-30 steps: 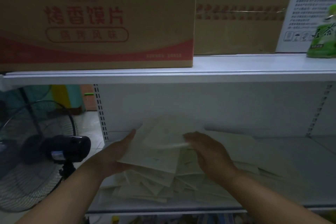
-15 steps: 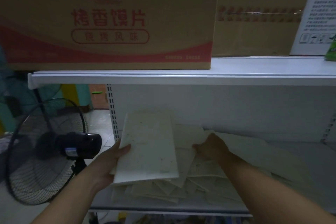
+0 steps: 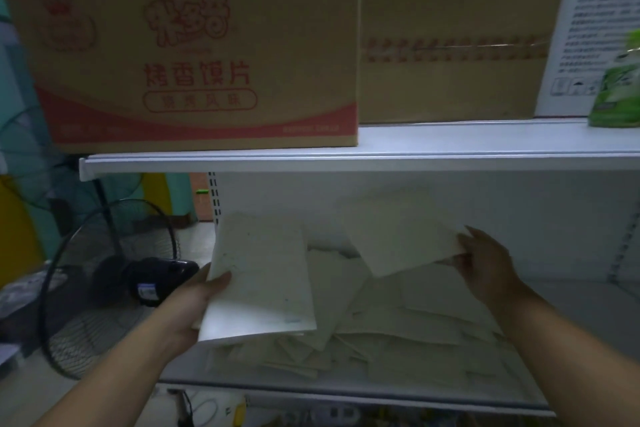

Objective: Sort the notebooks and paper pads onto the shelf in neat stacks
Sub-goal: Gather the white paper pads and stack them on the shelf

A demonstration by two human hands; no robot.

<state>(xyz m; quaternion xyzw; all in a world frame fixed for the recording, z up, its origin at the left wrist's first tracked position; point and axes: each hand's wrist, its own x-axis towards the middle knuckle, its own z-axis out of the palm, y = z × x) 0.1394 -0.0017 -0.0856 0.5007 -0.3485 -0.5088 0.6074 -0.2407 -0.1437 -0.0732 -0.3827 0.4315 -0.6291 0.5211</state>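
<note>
Pad (image 3: 259, 279) upright-ish, l. hand (image 3: 194, 305)

right hand (image 3: 485, 262) now off the pile (image 3: 398, 329), lifting a 2nd pad (image 3: 398, 229) clear, left hand's (image 3: 194, 302) pad (image 3: 259, 277) raised further, view shifted left & up

A pale paper pad (image 3: 263, 274) is held tilted above the shelf's (image 3: 568, 388) left end. A second pale pad (image 3: 398, 236) is raised aslant near the back panel. Beneath them more pads (image 3: 398, 329) lie scattered, overlapping askew across the shelf.
</note>
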